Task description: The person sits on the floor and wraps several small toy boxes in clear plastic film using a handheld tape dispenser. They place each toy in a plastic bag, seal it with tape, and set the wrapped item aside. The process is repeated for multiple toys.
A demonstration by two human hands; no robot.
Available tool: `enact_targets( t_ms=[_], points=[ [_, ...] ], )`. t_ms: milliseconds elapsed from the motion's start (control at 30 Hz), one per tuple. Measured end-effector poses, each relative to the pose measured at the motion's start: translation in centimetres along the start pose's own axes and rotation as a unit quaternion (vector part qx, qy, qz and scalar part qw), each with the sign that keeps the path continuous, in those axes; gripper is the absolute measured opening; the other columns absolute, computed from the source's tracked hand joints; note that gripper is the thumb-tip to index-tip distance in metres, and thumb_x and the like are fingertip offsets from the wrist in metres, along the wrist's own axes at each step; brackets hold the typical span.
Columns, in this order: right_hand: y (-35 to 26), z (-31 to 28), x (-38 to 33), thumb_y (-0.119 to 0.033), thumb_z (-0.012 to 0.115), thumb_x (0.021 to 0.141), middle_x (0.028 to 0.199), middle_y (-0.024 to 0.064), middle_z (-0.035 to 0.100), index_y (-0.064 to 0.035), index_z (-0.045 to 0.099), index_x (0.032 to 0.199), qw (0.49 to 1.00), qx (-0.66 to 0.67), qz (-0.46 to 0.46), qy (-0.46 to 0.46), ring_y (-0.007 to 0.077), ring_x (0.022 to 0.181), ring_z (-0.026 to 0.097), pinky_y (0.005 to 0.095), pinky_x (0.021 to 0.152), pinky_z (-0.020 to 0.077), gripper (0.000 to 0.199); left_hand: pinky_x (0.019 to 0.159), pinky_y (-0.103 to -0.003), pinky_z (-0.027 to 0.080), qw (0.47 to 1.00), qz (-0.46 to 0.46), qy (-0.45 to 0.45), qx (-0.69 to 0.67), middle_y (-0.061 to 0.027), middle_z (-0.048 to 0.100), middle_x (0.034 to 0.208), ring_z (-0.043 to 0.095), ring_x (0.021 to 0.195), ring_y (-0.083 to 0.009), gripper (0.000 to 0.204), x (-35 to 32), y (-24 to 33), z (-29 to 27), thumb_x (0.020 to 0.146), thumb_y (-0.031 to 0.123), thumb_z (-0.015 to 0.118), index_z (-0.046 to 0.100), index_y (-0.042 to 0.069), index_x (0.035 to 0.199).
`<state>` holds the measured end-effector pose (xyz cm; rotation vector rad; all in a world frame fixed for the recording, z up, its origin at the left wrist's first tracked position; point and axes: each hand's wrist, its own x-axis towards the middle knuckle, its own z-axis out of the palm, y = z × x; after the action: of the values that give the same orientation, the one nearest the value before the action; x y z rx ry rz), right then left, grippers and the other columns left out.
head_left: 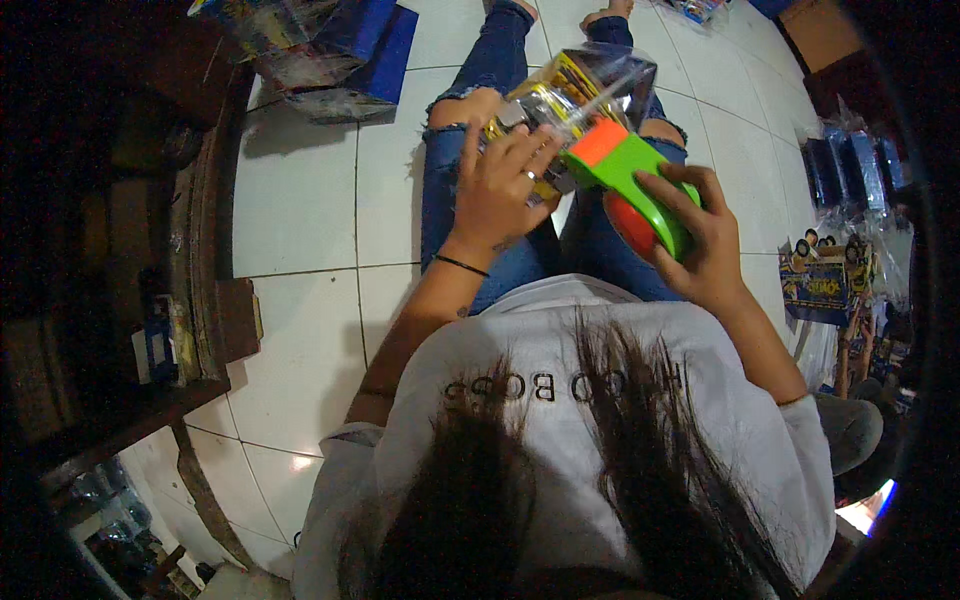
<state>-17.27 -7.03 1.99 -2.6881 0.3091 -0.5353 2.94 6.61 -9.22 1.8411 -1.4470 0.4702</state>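
A clear-wrapped package point(585, 85) with yellow, silver and dark parts, apparently a toy vehicle, rests across my thighs. My left hand point(508, 185) presses onto its near left side and steadies it, the fingers laid over the plastic. In my right hand point(705, 225) is a bright green hand-held tool point(628, 165) with an orange front end and a rounded red part below. Its exact kind I cannot make out. My fingers curl over the green body, and the thumb sits beside the red part. The orange end meets or overlaps the package's right side.
Several blue packages point(375, 60) in clear plastic lie on the white tiled floor point(300, 230) beyond my left leg. A dark wooden shelf point(205, 260) runs along the left. More blue wrapped packages point(850, 165) and a wheeled toy point(825, 280) stand at the right. A cardboard box point(820, 35) is far right.
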Motion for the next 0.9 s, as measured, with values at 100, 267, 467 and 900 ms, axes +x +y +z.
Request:
enact_targets(
  t_ms=[100, 267, 467, 900],
  points=[
    [0.1, 0.1, -4.1, -0.015, 0.067, 0.061, 0.114, 0.0186, 0.053, -0.0149, 0.062, 0.124, 0.998, 0.042, 0.045, 0.010, 0.0360, 0.109, 0.057, 0.0414, 0.092, 0.0480, 0.063, 0.111, -0.054, 0.023, 1.000, 0.016, -0.001, 0.001, 0.0004, 0.060, 0.124, 0.053, 0.115, -0.0229, 0.065, 0.3, -0.3, -0.1, 0.059, 0.030, 0.080, 0.063, 0.017, 0.120],
    [0.7, 1.4, -6.9, -0.026, 0.072, 0.063, 0.115, 0.0182, 0.053, -0.0144, 0.062, 0.125, 0.995, 0.070, 0.056, 0.035, 0.0352, 0.111, 0.056, 0.0411, 0.093, 0.0467, 0.064, 0.111, -0.056, 0.020, 1.000, 0.013, 0.002, 0.009, -0.0009, 0.060, 0.123, 0.053, 0.114, -0.0242, 0.062, 0.8, -0.7, -0.1, 0.060, 0.032, 0.080, 0.064, 0.017, 0.118],
    [0.6, 4.4, -1.0, -0.023, 0.068, 0.067, 0.115, 0.0153, 0.055, -0.0114, 0.067, 0.111, 0.977, -0.015, 0.076, -0.200, 0.0373, 0.100, 0.059, 0.0443, 0.084, 0.0509, 0.045, 0.113, -0.058, 0.013, 0.999, 0.002, 0.007, 0.033, -0.0026, 0.061, 0.120, 0.053, 0.113, -0.0260, 0.063, 2.6, -1.9, -0.7, 0.062, 0.037, 0.081, 0.063, 0.017, 0.119],
    [21.6, 4.1, -9.9, -0.001, 0.058, 0.073, 0.124, 0.0157, 0.048, -0.0019, 0.051, 0.128, 0.873, 0.072, 0.315, 0.366, 0.0291, 0.121, 0.044, 0.0395, 0.107, 0.0310, 0.055, 0.113, -0.059, -0.006, 0.770, 0.310, -0.160, 0.533, -0.0070, 0.027, 0.155, 0.021, 0.145, -0.0193, 0.045, 3.0, 2.3, -1.1, 0.092, 0.023, 0.037, 0.052, 0.011, 0.133]
  ],
)
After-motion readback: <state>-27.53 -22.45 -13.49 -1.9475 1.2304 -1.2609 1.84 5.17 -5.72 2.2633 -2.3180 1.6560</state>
